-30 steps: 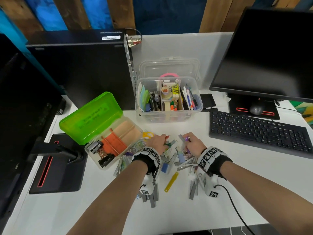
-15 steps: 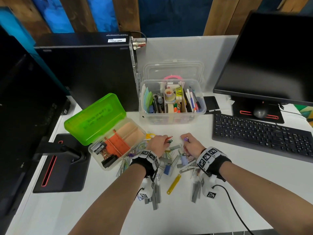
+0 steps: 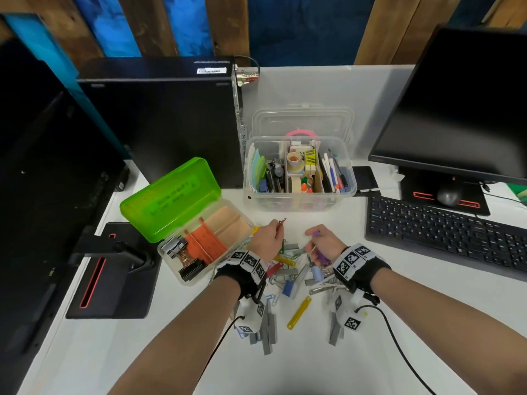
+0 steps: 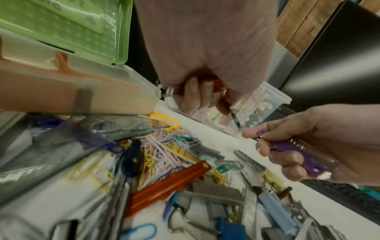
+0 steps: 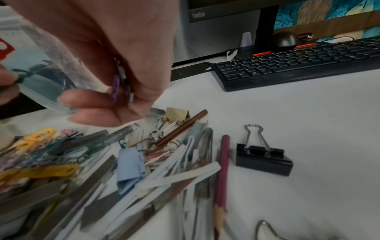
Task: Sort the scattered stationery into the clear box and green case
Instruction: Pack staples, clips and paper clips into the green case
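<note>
Left hand (image 3: 266,238) fingers pinch a red paper clip (image 3: 282,221); right hand (image 3: 325,243) fingers curl round a purple strip (image 4: 292,155), scattered stationery (image 3: 288,276) on the counter (image 3: 399,280) beneath both

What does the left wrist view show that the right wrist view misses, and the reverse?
Only the left wrist view: the translucent green case lid, the long orange plastic strip and the left hand gripping small clips.
Only the right wrist view: the black metal binder clip, the maroon wooden pencil and the round black mouse.
Both: the right hand holding a purple plastic strip, and the black keyboard.
</note>
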`<state>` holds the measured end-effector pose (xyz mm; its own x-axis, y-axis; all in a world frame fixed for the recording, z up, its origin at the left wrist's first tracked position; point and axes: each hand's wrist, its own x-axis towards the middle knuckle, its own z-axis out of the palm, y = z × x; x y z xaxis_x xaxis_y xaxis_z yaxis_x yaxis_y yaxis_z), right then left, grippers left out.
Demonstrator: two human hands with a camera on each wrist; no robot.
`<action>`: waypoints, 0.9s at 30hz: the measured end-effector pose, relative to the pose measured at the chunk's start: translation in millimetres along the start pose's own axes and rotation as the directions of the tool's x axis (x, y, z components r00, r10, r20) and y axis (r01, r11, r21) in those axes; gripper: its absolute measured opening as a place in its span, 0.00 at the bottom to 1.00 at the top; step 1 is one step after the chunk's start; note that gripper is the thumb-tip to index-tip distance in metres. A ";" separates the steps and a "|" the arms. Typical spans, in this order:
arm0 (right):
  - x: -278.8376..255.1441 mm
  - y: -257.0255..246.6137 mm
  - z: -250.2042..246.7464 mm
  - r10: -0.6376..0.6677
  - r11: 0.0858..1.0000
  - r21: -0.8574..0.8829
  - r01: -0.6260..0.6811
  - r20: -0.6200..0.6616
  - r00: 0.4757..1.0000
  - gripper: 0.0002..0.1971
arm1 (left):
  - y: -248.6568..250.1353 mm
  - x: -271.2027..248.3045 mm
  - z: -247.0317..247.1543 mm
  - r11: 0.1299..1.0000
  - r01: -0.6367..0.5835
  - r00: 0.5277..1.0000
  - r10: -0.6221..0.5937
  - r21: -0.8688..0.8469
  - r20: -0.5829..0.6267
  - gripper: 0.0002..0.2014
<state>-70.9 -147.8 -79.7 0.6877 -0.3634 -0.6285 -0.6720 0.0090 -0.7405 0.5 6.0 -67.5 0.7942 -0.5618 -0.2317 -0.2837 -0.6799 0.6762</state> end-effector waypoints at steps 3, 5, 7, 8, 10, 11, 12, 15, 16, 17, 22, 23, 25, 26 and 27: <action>1.1 -11.7 10.2 0.042 0.999 -0.004 -0.042 0.065 0.997 0.11 | -4.2 2.0 -9.4 0.977 0.126 0.990 -0.135 -0.173 -0.045 0.12; 3.3 -19.9 21.0 0.074 0.997 -0.023 -0.071 0.133 0.988 0.10 | -9.1 3.3 -19.0 0.935 0.201 0.971 -0.229 -0.293 -0.064 0.10; 9.2 -26.6 36.2 0.078 0.997 -0.043 -0.072 0.178 0.981 0.10 | -20.7 7.0 -30.0 0.871 0.282 0.941 -0.333 -0.401 -0.062 0.13; 11.9 -30.4 45.6 0.083 0.996 -0.047 -0.075 0.206 0.975 0.10 | -26.7 7.8 -37.1 0.828 0.340 0.912 -0.406 -0.446 -0.057 0.15; 17.0 -41.0 63.9 0.106 0.994 -0.038 -0.099 0.247 0.963 0.10 | -42.8 8.4 -49.2 0.655 0.434 0.839 -0.544 -0.619 0.013 0.15; 17.8 -47.6 73.1 0.116 0.993 -0.022 -0.114 0.258 0.959 0.10 | -48.8 6.9 -55.8 0.535 0.436 0.817 -0.572 -0.724 0.070 0.13; 18.6 -54.1 82.5 0.127 0.991 0.001 -0.132 0.273 0.954 0.11 | -56.3 5.0 -61.2 0.447 0.420 0.808 -0.581 -0.790 0.100 0.11; 23.3 -75.9 112.5 0.122 0.992 -0.024 -0.120 0.297 0.947 0.07 | -75.1 -1.9 -74.3 0.322 0.447 0.773 -0.609 -0.835 0.179 0.15; 28.6 -80.8 121.9 0.106 0.994 -0.072 -0.088 0.315 0.943 0.07 | -81.6 -4.6 -77.6 0.305 0.457 0.762 -0.619 -0.836 0.191 0.17; 34.0 -84.9 131.3 0.086 0.992 -0.113 -0.052 0.321 0.943 0.11 | -86.7 -6.6 -81.4 0.285 0.472 0.747 -0.632 -0.834 0.208 0.18; 26.5 -115.5 174.7 0.051 0.989 -0.149 0.016 0.432 0.901 0.11 | -100.0 -12.8 -95.4 0.187 0.511 0.745 -0.583 -0.839 0.324 0.19; 29.6 -115.8 181.8 0.035 0.984 -0.171 0.047 0.448 0.894 0.09 | -99.5 -13.2 -97.3 0.182 0.516 0.742 -0.583 -0.837 0.331 0.19; 33.8 -117.2 193.3 0.027 0.966 -0.245 0.083 0.415 0.909 0.12 | -100.7 -10.7 -100.3 0.211 0.510 0.748 -0.587 -0.834 0.309 0.19; 35.9 -118.5 199.6 0.030 0.949 -0.302 0.094 0.383 0.923 0.13 | -101.0 -8.9 -101.6 0.236 0.507 0.755 -0.585 -0.829 0.295 0.20; 37.5 -120.2 204.7 0.020 0.932 -0.344 0.117 0.372 0.928 0.13 | -100.2 -8.1 -103.3 0.256 0.508 0.757 -0.589 -0.823 0.284 0.21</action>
<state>92.0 28.2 -63.0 0.7268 0.0090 -0.6868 -0.6399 -0.3546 -0.6818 78.0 127.3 -61.1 0.6155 -0.1583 -0.7721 0.7728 -0.0713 0.6306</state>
